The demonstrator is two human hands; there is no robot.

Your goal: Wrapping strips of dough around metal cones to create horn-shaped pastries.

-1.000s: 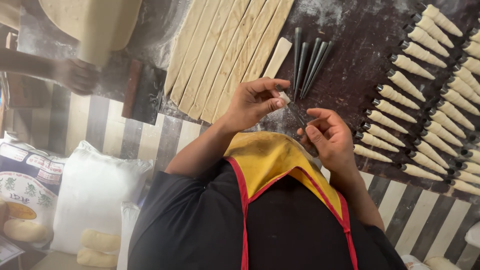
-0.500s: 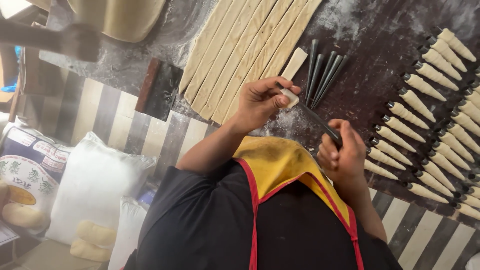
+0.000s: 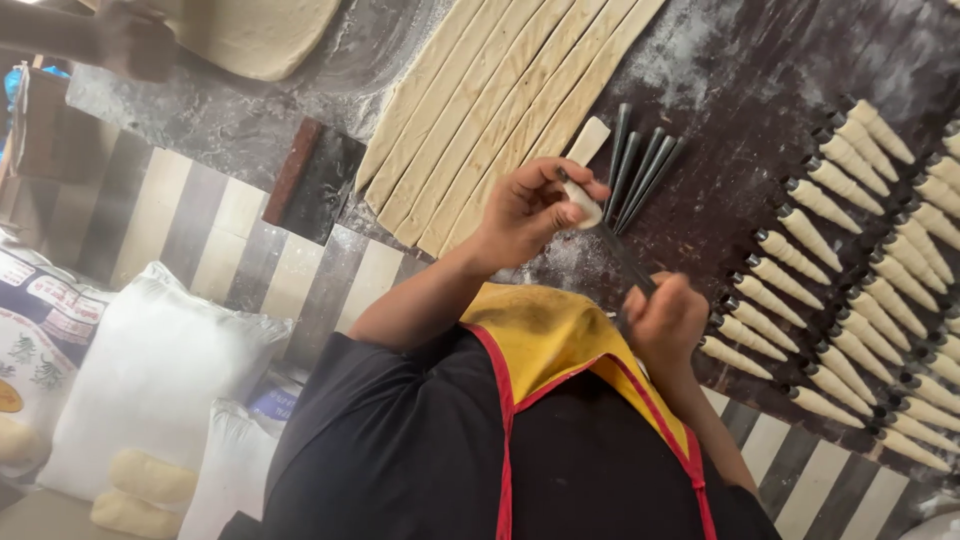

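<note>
The dough strip (image 3: 585, 207) is pinched at its pale end in the left hand (image 3: 525, 210), pressed against the narrow tip of a dark metal cone (image 3: 622, 255). The cone slants down and to the right from that hand to the right hand (image 3: 665, 318), so it runs between the two, held above the bench (image 3: 750, 80). The left hand's fingers are curled tight round the strip end, thumb on top. The right hand is closed in a loose fist on the cone's wide end, which is hidden inside it. How far the strip is wound on the cone cannot be told.

Just beyond the left hand lie a few bare cones (image 3: 640, 170), side by side, with a short dough piece (image 3: 588, 140) beside them. Further out and to the left, long cut strips (image 3: 500, 100) lie in parallel, touching one another along their edges. To the right of the right hand, wrapped cones (image 3: 860, 250) stand in slanted rows, close together, filling that side of the floured bench.

Well to the left of the strips lies a scraper (image 3: 318, 180) with a wooden grip, near the bench edge. Past it sits a broad dough sheet (image 3: 260, 35), and another person's hand (image 3: 130, 40) is just beside it. Below the bench edge, white sacks (image 3: 150, 370) lean against the striped front.
</note>
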